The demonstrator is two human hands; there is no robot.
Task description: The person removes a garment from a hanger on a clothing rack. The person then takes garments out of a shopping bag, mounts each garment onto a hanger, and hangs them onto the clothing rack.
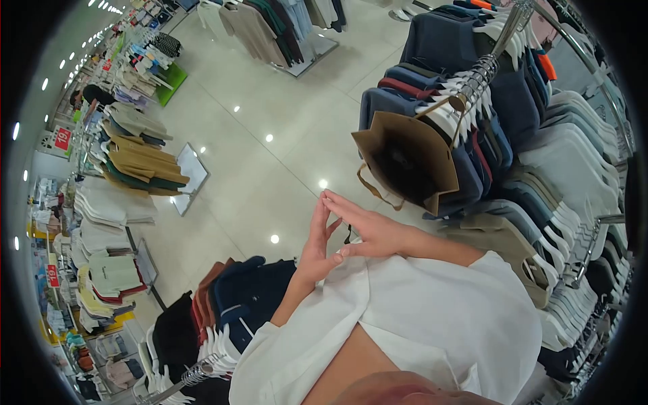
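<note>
In front of my white shirt [432, 304] both hands are raised, fingertips touching and thumbs close together. My left hand [316, 243] is open with its fingers stretched out and nothing in it. Likewise my right hand [368, 226] is open and empty, its fingers straight and meeting the left ones at the tips. A brown paper bag [442, 172], its top open and its inside dark, hangs by a handle at the end of a clothes rail, just beyond my right hand. A dark navy garment [253, 297] hangs near my left forearm.
A metal rail [503, 37] with dark tops on white hangers [499, 30] runs along the right. Pale garments [567, 152] hang behind it. Mustard tops [142, 158] hang on a rack across the tiled floor [283, 135]. Red price signs [62, 139] stand at the left.
</note>
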